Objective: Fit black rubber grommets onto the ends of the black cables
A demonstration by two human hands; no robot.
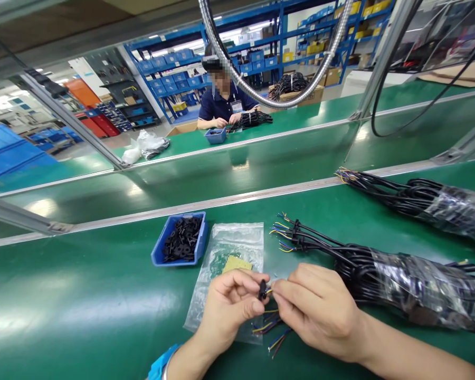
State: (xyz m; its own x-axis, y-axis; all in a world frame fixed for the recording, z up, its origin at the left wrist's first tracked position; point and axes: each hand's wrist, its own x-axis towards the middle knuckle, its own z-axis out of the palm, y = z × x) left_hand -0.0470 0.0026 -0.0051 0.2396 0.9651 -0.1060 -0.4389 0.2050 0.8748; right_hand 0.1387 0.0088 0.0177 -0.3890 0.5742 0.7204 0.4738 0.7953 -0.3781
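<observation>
My left hand pinches a small black cable grommet between thumb and fingers. Thin coloured wires poke out of its right side, and my right hand closes its fingertips on them; most of that cable is hidden by the hand. Under both hands lies a clear plastic bag with a yellow pad on it. Loose wire ends show below my right hand. Beyond it rests a taped bundle of black cables; some of its stripped ends carry black grommets.
A blue bin of black grommets stands left of the bag. Another cable bundle lies at the far right. A metal rail crosses behind, and a flexible conduit hangs overhead. Opposite, a co-worker handles cables.
</observation>
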